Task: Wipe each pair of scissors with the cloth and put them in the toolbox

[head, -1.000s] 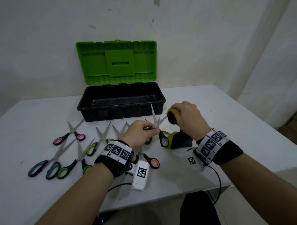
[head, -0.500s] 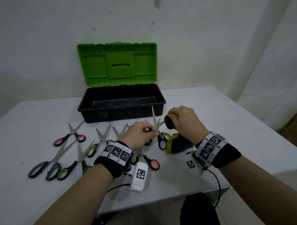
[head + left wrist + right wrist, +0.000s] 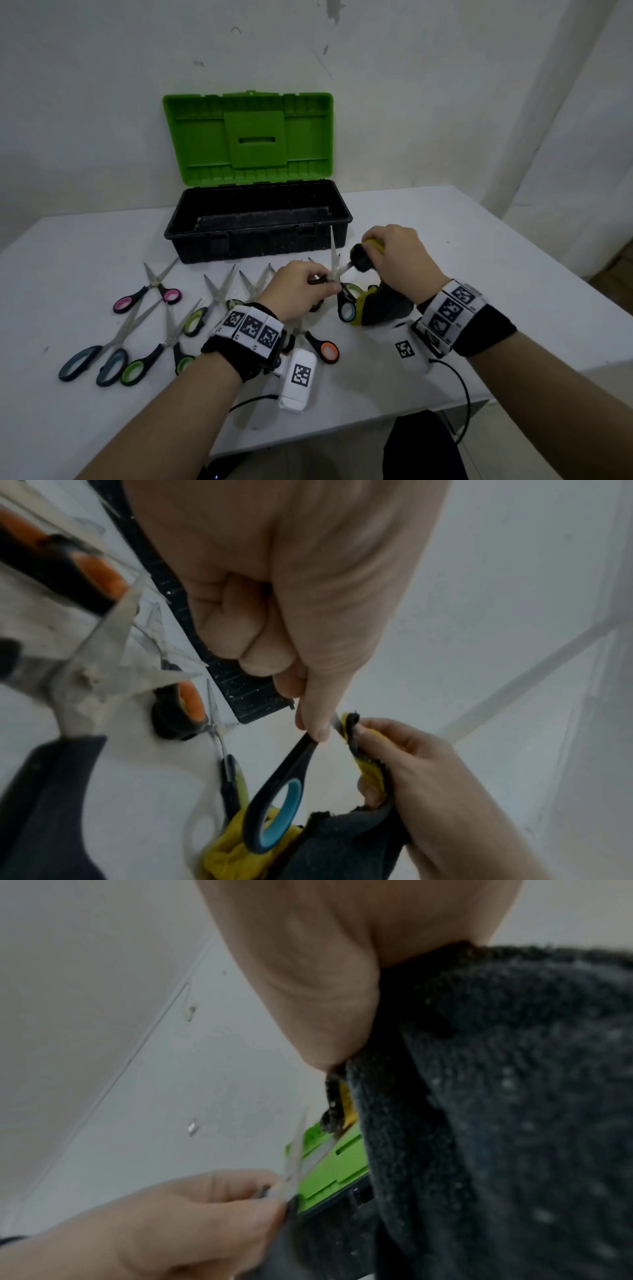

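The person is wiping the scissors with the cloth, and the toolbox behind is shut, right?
Not quite. The toolbox is open, its green lid standing up, as the head view shows. The rest is right: the right hand wipes the scissors with the cloth.

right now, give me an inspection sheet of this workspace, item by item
surface: white table, scissors spread over its left and middle.
job's things: black toolbox, green lid up, no scissors seen inside; blue-handled scissors held blades open; grey-and-yellow cloth round one blade; other pairs on the table, among them pink-handled scissors and orange-handled scissors.
clutter: nothing seen.
grips: left hand pinches the blue-handled scissors near the pivot; right hand grips the cloth.
cables: black cable loops off the table's front edge from the right wrist.
surroundings: scuffed white wall behind.
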`<state>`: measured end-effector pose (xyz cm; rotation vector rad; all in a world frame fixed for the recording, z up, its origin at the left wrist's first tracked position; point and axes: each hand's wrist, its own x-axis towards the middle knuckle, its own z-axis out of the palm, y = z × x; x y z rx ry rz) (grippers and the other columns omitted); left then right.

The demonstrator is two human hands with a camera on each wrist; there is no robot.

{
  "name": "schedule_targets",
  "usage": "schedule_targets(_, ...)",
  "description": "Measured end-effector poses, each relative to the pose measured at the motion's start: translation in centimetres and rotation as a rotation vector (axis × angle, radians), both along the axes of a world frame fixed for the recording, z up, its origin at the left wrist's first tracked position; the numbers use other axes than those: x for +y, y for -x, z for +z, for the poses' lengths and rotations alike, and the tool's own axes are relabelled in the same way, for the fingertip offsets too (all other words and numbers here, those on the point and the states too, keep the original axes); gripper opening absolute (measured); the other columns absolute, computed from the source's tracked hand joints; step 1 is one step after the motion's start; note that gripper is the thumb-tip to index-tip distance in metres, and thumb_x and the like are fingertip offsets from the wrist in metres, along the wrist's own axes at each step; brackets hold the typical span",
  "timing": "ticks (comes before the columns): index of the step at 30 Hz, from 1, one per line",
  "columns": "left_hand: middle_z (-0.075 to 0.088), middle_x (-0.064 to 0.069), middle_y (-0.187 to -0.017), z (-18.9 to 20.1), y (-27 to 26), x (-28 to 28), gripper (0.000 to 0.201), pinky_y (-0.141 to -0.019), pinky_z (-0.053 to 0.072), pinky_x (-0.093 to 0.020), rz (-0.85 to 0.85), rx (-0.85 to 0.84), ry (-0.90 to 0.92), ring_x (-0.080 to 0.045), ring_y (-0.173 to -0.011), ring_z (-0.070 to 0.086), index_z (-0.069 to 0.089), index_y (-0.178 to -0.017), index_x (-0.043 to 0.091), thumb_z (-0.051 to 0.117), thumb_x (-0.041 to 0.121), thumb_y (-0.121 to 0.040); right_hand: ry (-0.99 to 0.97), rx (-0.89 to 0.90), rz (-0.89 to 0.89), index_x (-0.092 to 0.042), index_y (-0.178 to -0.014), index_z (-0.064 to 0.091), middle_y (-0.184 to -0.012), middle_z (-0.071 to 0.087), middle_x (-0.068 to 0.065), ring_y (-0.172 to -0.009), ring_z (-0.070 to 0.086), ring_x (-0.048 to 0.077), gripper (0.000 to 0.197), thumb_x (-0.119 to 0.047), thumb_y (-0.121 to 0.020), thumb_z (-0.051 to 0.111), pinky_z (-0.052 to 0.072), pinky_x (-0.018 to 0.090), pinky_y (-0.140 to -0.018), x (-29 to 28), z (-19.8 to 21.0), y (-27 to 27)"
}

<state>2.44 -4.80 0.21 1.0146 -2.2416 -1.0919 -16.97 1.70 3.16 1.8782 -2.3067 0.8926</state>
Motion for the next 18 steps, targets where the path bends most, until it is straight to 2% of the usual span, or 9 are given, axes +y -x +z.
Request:
schedule_targets(1,0.059,0.010,-0.073,-0.1,-0.1,0.0,0.012,-0.058,0.038,-0.011,0.005,0.023,-0.044,-0.003,-0.064,0.054,0.071,-0.078,0.028,0.074,0.036,-0.087,0.027,0.001,-0.031,-0.019,-0.101,0.068,-0.091,0.059,0.004,-0.086,0.056,0.024,0.016,-0.027,-0.094,0.055,0.045,0.034,-0.074,0.1,0.1,0.6)
schedule_targets(3,0.061,0.007,-0.073,-0.3,-0.2,-0.3,0.014,-0.066,0.044,-0.020,0.018,0.094,-0.156,-0.007,-0.068,0.055,0.073,-0.078,0.022,0.074,0.033,-0.086,0.125,0.008,-0.043,-0.019,-0.101,0.069,-0.089,0.056,0.001,-0.083,0.053,0.020,0.014,-0.025,-0.093,0.058,0.040,0.031,-0.072,0.5,0.2,1.4)
schedule_targets(5,0.063,0.006,-0.073,-0.5,-0.2,-0.5,0.013,-0.067,0.048,-0.026,0.052,0.151,-0.271,-0.010,-0.068,0.057,0.075,-0.082,0.020,0.075,0.032,-0.086,0.250,0.004,0.029,-0.018,-0.099,0.071,-0.088,0.061,0.001,-0.081,0.057,0.018,0.012,-0.021,-0.092,0.062,0.044,0.029,-0.074,1.3,0.0,1.2)
schedule_targets(6,0.061,0.006,-0.071,-0.4,-0.2,-0.4,0.014,-0.060,0.046,-0.022,0.064,0.167,-0.307,-0.007,-0.062,0.055,0.076,-0.086,0.017,0.074,0.031,-0.087,0.292,0.005,0.087,-0.017,-0.099,0.072,-0.088,0.063,0.001,-0.080,0.058,0.016,0.011,-0.019,-0.091,0.064,0.045,0.026,-0.076,1.7,-0.3,0.8)
schedule_targets(8,0.051,0.008,-0.060,-0.3,0.1,-0.1,0.021,-0.042,0.034,-0.014,0.072,0.188,-0.373,-0.001,-0.044,0.043,0.073,-0.096,0.007,0.072,0.027,-0.089,0.314,0.011,0.196,-0.016,-0.099,0.072,-0.090,0.066,0.000,-0.081,0.060,0.012,0.011,-0.017,-0.090,0.066,0.044,0.016,-0.079,2.1,-1.0,-0.1)
schedule_targets(10,0.041,0.008,-0.051,0.0,0.4,0.2,0.024,-0.036,0.024,-0.015,0.050,0.211,-0.447,-0.003,-0.037,0.032,0.071,-0.101,0.003,0.071,0.024,-0.091,0.313,0.024,0.259,-0.016,-0.100,0.073,-0.092,0.066,-0.002,-0.082,0.060,0.008,0.011,-0.018,-0.090,0.067,0.041,0.011,-0.080,2.0,-1.5,-0.7)
schedule_targets(12,0.036,0.003,-0.054,0.2,0.7,0.5,0.017,-0.037,0.019,-0.019,0.007,0.218,-0.500,-0.008,-0.041,0.026,0.071,-0.098,0.009,0.070,0.025,-0.091,0.318,0.030,0.276,-0.017,-0.099,0.073,-0.090,0.066,-0.003,-0.080,0.059,0.007,0.011,-0.018,-0.090,0.068,0.041,0.011,-0.078,1.7,-1.4,-0.6)
schedule_targets(15,0.034,-0.001,-0.058,0.1,0.7,0.4,0.010,-0.039,0.018,-0.021,-0.014,0.224,-0.502,-0.010,-0.045,0.024,0.069,-0.083,0.018,0.070,0.025,-0.091,0.317,0.038,0.242,-0.017,-0.097,0.074,-0.086,0.067,-0.001,-0.077,0.062,0.012,0.011,-0.018,-0.088,0.069,0.042,0.014,-0.075,1.5,-1.1,0.1)
schedule_targets(18,0.035,-0.002,-0.060,0.0,0.7,0.4,0.013,-0.039,0.019,-0.020,-0.003,0.220,-0.479,-0.010,-0.044,0.026,0.071,-0.091,0.011,0.071,0.024,-0.090,0.348,0.018,0.129,-0.017,-0.097,0.074,-0.086,0.068,0.001,-0.078,0.062,0.015,0.010,-0.019,-0.089,0.069,0.050,0.028,-0.078,1.3,-0.7,1.2)
